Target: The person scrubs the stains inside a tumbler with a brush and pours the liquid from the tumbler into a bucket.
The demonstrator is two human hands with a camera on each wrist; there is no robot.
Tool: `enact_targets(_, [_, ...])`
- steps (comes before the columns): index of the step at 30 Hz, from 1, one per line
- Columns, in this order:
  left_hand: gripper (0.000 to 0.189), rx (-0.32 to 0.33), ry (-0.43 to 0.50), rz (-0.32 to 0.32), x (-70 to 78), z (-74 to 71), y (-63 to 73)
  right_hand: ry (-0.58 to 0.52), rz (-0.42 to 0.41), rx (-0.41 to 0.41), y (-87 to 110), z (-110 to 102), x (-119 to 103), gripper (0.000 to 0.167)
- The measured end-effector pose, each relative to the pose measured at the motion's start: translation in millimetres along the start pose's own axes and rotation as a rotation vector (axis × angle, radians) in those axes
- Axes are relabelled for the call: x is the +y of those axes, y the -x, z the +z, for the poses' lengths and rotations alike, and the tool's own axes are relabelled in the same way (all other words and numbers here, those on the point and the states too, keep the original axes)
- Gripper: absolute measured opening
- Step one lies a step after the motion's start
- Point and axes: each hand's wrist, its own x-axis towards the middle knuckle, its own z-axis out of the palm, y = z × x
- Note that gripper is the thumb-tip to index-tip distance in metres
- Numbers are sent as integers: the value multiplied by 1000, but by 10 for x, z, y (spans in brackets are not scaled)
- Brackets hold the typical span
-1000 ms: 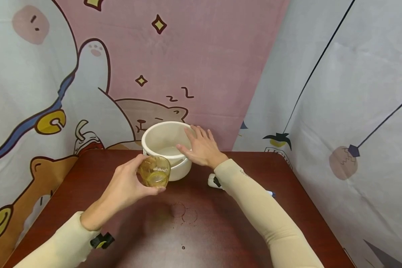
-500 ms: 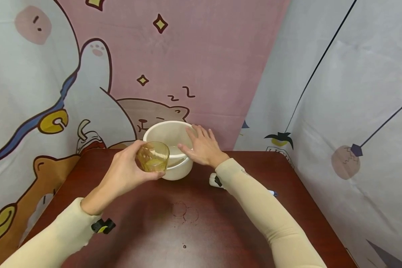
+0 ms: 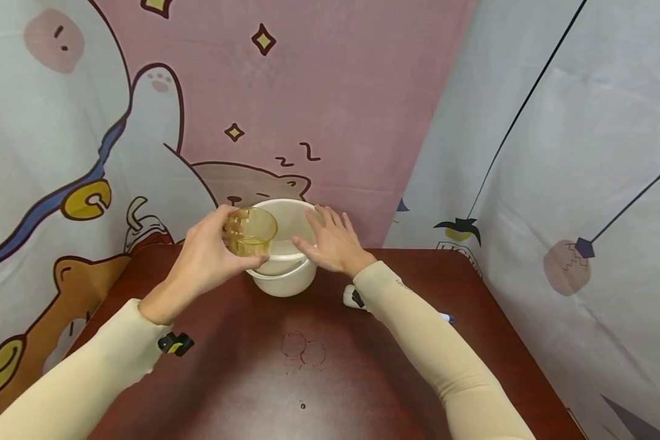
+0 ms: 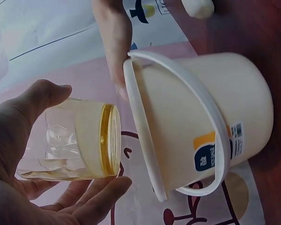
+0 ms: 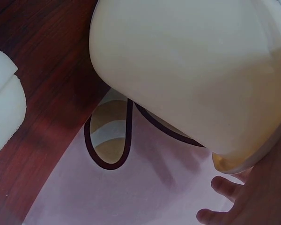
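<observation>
My left hand (image 3: 206, 253) grips a clear yellow drinking glass (image 3: 251, 229) between thumb and fingers. The glass overlaps the left part of the cream bucket (image 3: 283, 284) in the head view. From the left wrist, the glass's thick yellow base (image 4: 107, 140) faces the bucket's mouth, a little apart from the rim (image 4: 143, 136). My right hand (image 3: 335, 244) rests at the bucket's right rim with fingers spread, thumb reaching over the opening. In the right wrist view, its fingertips (image 5: 222, 187) show just beyond the rim.
A white sponge-like piece (image 3: 353, 297) lies on the dark red table (image 3: 242, 379), partly under my right forearm; a blue tip (image 3: 447, 318) shows past the sleeve. Wet rings (image 3: 302, 349) mark the tabletop. A printed cloth (image 3: 363, 110) hangs close behind the bucket.
My left hand has raised the glass upward and forward, from in front of the bucket's lower left side to its left rim in the head view. The right hand has stayed put.
</observation>
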Motion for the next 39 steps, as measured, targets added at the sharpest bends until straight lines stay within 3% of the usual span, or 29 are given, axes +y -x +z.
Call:
enact_targets(14, [88, 20, -68, -1, -89, -4, -278, 10, 8, -10, -12, 9, 9, 98])
enact_targets(26, [94, 75, -149, 70, -175, 99, -427, 22, 3, -1, -6, 3, 7, 98])
enact_targets(39, [90, 63, -273, 127, -205, 133, -549, 2, 7, 2, 2, 18, -2, 97])
